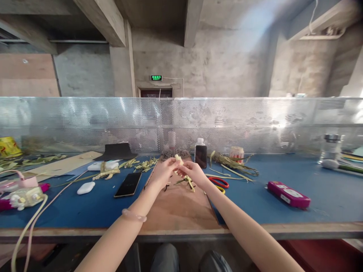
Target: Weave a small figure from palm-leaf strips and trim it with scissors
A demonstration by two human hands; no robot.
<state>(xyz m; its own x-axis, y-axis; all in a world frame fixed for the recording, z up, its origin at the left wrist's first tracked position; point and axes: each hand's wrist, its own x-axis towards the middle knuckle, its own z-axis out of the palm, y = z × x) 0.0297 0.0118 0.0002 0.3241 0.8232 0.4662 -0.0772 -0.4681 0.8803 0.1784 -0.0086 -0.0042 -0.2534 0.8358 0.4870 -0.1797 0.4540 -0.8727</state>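
Observation:
Above a brown board (178, 213), my left hand (165, 172) and my right hand (195, 173) meet at the fingertips. Both pinch a small pale-yellow piece (178, 158) that looks like folded plant strip; its lower part is hidden by the fingers. Loose yellowish strips (190, 184) lie on the board just below my right hand. Beside my right wrist rest scissors with red and yellow handles (222, 183), partly covered by the forearm. A dark bundle of cord-like material (176, 152) sits at the board's far end.
Left on the blue table (99, 213) are a black phone (128, 184), a white earbud case (86, 188) and cables (34, 221). Dried stalks (235, 163), an upright phone (200, 156), a magenta box (288, 194) and a glass bottle (331, 149) stand right. A perforated metal screen (255, 124) runs behind.

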